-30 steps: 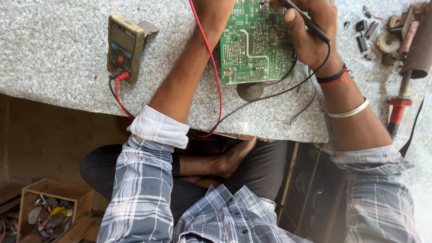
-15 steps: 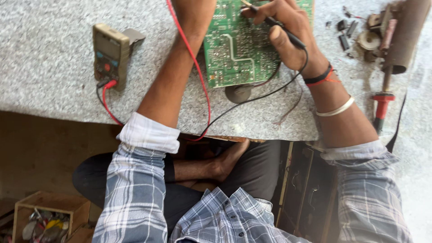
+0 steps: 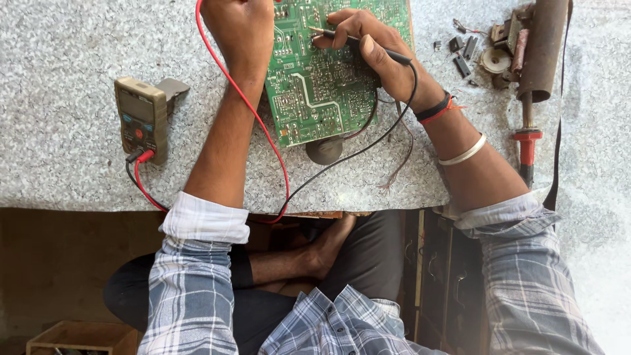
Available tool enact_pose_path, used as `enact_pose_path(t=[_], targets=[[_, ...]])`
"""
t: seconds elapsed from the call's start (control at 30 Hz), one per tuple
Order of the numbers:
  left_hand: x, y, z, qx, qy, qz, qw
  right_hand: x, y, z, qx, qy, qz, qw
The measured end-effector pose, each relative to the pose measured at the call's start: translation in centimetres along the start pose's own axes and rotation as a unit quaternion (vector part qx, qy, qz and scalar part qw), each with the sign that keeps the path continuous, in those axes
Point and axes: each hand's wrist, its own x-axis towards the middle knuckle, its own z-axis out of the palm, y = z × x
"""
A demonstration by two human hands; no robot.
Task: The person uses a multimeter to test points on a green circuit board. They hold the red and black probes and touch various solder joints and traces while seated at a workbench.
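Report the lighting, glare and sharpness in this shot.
Head view: even daylight on the speckled stone worktop, washing out to glare at the right edge; green circuit board and multimeter sharp; space under the bench dark; left hand cropped by the top edge.

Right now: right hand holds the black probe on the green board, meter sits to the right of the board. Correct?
Not quite. The head view shows the meter left of the green board, not right. The right hand does hold the black probe on the board.

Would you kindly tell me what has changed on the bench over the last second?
Mostly the view shifted: the meter and circuit board sit lower in frame. The right hand holds the black probe on the board throughout; the left hand stays at the board's edge. Nothing let go.
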Motion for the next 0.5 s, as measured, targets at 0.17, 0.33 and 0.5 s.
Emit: enact_pose_path(t=[0.17, 0.33, 0.5], targets=[[0.5, 1.6, -0.1, -0.029, -0.011, -0.014, 0.999, 0.2, 0.1, -0.4, 0.024, -0.001, 0.014, 1.0], [1.0, 3.2, -0.5, -0.101, -0.034, -0.018, 0.994, 0.1, 0.1, -0.4, 0.008, -0.002, 0.008, 1.0], [0.8, 3.2, -0.7, -0.102, -0.032, -0.032, 0.994, 0.8, 0.4, 0.8, -0.002, 0.052, -0.025, 0.998]])
